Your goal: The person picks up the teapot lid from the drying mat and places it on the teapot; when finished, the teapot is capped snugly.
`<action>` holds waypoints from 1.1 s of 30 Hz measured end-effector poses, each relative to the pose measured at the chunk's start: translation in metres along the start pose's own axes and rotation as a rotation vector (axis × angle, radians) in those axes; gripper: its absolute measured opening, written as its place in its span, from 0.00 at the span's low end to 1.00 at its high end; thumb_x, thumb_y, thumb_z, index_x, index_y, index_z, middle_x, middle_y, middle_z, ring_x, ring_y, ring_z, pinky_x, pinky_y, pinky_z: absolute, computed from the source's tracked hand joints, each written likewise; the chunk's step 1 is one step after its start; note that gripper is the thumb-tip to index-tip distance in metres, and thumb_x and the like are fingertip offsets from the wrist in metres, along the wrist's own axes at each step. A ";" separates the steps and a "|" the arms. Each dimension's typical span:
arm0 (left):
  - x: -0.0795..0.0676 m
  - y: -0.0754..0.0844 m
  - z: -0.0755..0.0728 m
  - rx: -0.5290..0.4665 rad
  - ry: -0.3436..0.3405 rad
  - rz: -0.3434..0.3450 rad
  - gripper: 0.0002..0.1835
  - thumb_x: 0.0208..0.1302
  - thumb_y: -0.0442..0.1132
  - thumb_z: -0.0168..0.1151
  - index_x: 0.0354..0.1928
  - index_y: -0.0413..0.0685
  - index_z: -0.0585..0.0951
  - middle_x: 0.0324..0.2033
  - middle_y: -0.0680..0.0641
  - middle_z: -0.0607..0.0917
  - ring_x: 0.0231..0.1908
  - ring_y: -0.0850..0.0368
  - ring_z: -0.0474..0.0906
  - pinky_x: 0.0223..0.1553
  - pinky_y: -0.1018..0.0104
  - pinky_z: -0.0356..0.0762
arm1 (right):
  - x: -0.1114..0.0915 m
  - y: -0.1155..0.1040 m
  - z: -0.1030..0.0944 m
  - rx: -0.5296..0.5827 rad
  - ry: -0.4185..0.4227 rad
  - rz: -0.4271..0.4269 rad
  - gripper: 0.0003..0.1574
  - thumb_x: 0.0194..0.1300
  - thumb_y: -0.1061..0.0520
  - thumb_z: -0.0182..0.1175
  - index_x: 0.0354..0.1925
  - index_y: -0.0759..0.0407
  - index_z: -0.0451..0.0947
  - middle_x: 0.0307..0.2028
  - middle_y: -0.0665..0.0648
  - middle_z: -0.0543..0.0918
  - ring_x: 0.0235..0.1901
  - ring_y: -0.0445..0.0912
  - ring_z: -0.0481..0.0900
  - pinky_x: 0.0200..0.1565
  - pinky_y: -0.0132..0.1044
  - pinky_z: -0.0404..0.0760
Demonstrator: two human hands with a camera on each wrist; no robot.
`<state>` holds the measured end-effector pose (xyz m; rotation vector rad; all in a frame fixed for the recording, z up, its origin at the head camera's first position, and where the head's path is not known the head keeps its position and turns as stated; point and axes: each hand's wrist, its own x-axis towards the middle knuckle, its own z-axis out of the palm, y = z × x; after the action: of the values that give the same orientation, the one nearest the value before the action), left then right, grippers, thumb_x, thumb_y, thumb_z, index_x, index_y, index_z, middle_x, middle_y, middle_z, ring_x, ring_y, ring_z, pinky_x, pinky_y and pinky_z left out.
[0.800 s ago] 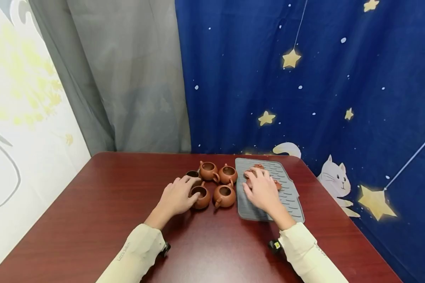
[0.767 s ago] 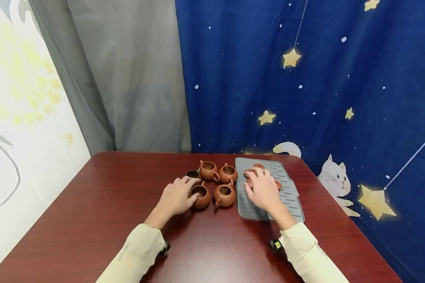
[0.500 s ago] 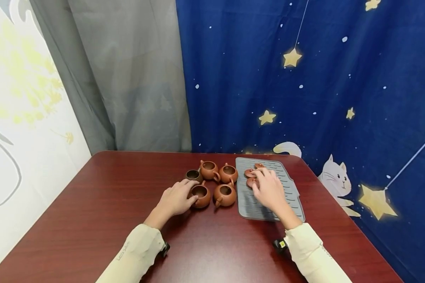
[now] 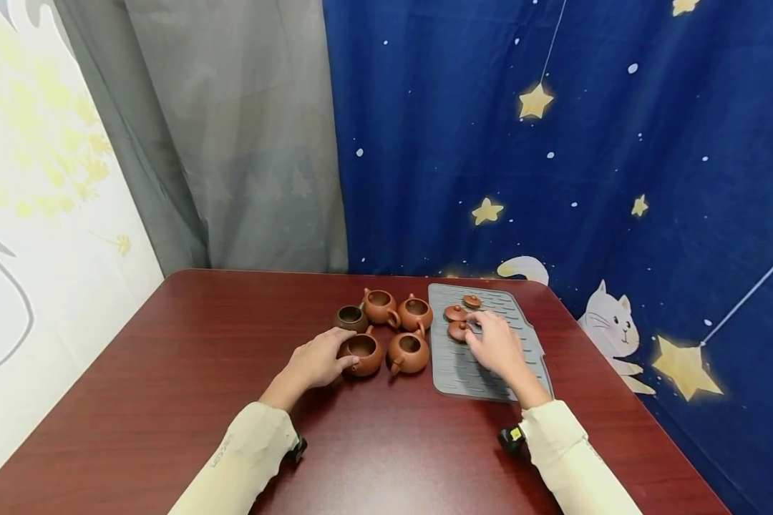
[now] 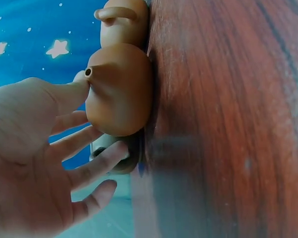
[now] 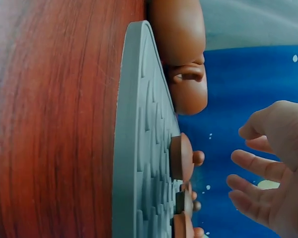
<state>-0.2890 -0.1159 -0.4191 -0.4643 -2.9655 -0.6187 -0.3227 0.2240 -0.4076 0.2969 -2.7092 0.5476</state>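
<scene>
My left hand [image 4: 317, 359] is beside the front-left brown clay teapot [image 4: 364, 355], fingers spread at its left side. In the left wrist view its thumb lies right at the teapot's spout [image 5: 88, 73] and the fingers stay mostly straight. My right hand [image 4: 497, 345] hovers over a grey ridged mat [image 4: 467, 379], fingers loosely bent with nothing between them. Near its fingertips lie small reddish-brown teapot lids with round knobs: a front lid [image 4: 457, 331], a middle lid [image 4: 454, 312] and a back lid [image 4: 472, 301]. Part of the mat is hidden under the hand.
More lidless teapots stand close together: one front right [image 4: 408, 353], one back right [image 4: 415, 313] and one back left [image 4: 378, 306]. A darker brown pot [image 4: 351, 318] stands behind my left hand. A curtain [image 4: 425, 143] hangs behind the dark red table [image 4: 232, 315].
My right hand has drawn to the right over the mat, and lids it had covered now show. My left hand has stayed by the front-left teapot with little movement.
</scene>
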 end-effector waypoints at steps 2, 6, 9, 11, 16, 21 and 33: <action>0.001 -0.002 0.000 -0.017 -0.004 -0.009 0.29 0.65 0.52 0.66 0.66 0.54 0.76 0.64 0.48 0.76 0.63 0.47 0.72 0.54 0.40 0.72 | 0.004 0.002 0.004 0.016 -0.031 0.039 0.19 0.66 0.53 0.62 0.54 0.56 0.81 0.50 0.57 0.83 0.47 0.55 0.80 0.36 0.54 0.79; 0.002 -0.004 0.000 -0.038 -0.009 -0.014 0.29 0.64 0.52 0.67 0.66 0.55 0.76 0.64 0.49 0.76 0.63 0.47 0.72 0.54 0.39 0.72 | 0.012 0.005 0.009 0.043 -0.078 0.124 0.18 0.67 0.51 0.62 0.53 0.55 0.82 0.49 0.57 0.83 0.46 0.54 0.80 0.40 0.55 0.78; 0.003 -0.004 0.000 -0.052 -0.011 -0.030 0.29 0.63 0.52 0.68 0.66 0.57 0.76 0.63 0.49 0.77 0.63 0.46 0.73 0.53 0.39 0.72 | 0.017 0.005 0.011 0.062 -0.108 0.173 0.20 0.67 0.49 0.61 0.53 0.54 0.82 0.48 0.57 0.84 0.47 0.54 0.80 0.43 0.57 0.77; 0.003 -0.004 -0.001 -0.069 -0.011 -0.053 0.29 0.63 0.52 0.68 0.66 0.58 0.76 0.64 0.49 0.76 0.63 0.45 0.72 0.53 0.38 0.72 | 0.021 0.005 0.013 0.069 -0.125 0.189 0.21 0.67 0.49 0.61 0.54 0.55 0.82 0.47 0.57 0.85 0.47 0.54 0.81 0.43 0.56 0.77; 0.006 -0.004 -0.001 -0.138 -0.015 -0.112 0.28 0.61 0.52 0.70 0.64 0.61 0.78 0.64 0.50 0.76 0.63 0.44 0.72 0.53 0.37 0.71 | 0.028 0.006 0.015 0.093 -0.154 0.229 0.23 0.67 0.49 0.61 0.56 0.56 0.81 0.47 0.57 0.85 0.46 0.54 0.82 0.42 0.53 0.79; 0.008 -0.005 0.002 -0.166 -0.006 -0.149 0.28 0.60 0.51 0.72 0.63 0.62 0.79 0.62 0.50 0.78 0.63 0.45 0.72 0.52 0.36 0.71 | 0.032 0.007 0.019 0.104 -0.170 0.259 0.23 0.68 0.48 0.61 0.56 0.57 0.81 0.47 0.57 0.85 0.46 0.54 0.82 0.42 0.53 0.79; 0.008 0.006 -0.002 -0.110 -0.014 -0.228 0.27 0.59 0.50 0.73 0.62 0.65 0.80 0.61 0.49 0.79 0.59 0.42 0.76 0.48 0.37 0.72 | 0.037 0.013 0.028 0.088 -0.204 0.295 0.18 0.66 0.50 0.65 0.51 0.55 0.84 0.44 0.56 0.85 0.44 0.53 0.81 0.42 0.50 0.77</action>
<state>-0.2951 -0.1094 -0.4140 -0.1382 -3.0334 -0.8053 -0.3682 0.2199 -0.4215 -0.0297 -2.9530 0.7572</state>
